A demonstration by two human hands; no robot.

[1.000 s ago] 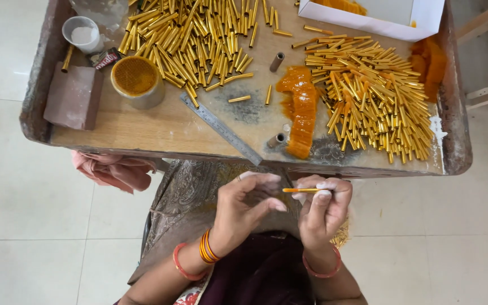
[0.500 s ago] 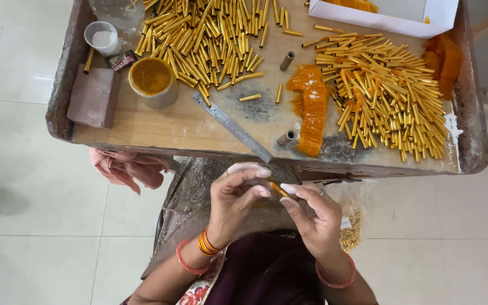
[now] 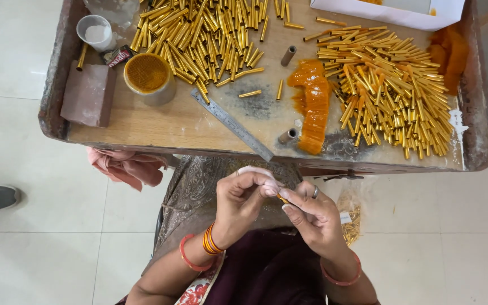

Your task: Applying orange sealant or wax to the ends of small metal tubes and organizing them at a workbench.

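- Wooden tray (image 3: 142, 121), 1, fills the top of frame; scuffed rim, stained board.
- Two heaps of gold tubes: one top centre (image 3: 210, 39), one at right (image 3: 391, 96); too many to count, prob. hundreds.
- White box (image 3: 402, 12), 1, top right corner, only partly in view.
- Orange paste strip (image 3: 313, 104), 1, centre-right, looks soft and sticky.
- Brown block (image 3: 88, 93), 1, upper left.
- Steel ruler (image 3: 232, 125), 1, lying diagonally mid-tray.
- Round tins: 2, one orange-filled (image 3: 149, 76), one white (image 3: 96, 31).
- Left hand (image 3: 244, 200) and right hand (image 3: 314, 217), lower centre, fingertips of both pinched on one gold tube (image 3: 283, 198), mostly hidden between them.
- Tube looks light, stiff, smooth, thin-walled, so likely slippery and easy to dent; best held by the ends w/ a gentle pinch.
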